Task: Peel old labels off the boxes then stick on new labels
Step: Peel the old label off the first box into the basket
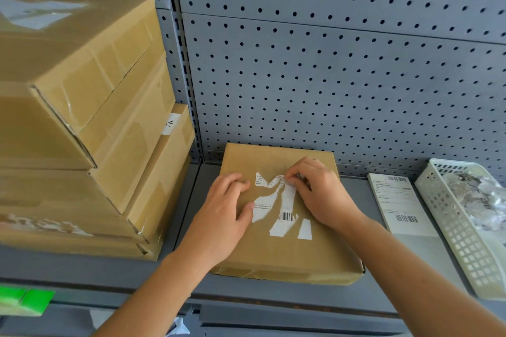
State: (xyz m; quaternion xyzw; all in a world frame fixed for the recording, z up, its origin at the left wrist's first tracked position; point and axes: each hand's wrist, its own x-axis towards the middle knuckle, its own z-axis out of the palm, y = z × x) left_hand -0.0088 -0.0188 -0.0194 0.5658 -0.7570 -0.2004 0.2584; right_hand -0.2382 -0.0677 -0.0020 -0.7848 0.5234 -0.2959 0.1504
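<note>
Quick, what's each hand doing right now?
Left hand: open, pressing down on the box.
Right hand: pinching the torn old label.

hands (224, 208) on torn label (284, 200) atop box (273, 254)

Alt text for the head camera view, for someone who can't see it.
The right hand pinches a torn label on a flat box while the left hand presses the box. A new label and a basket lie to the right.
</note>
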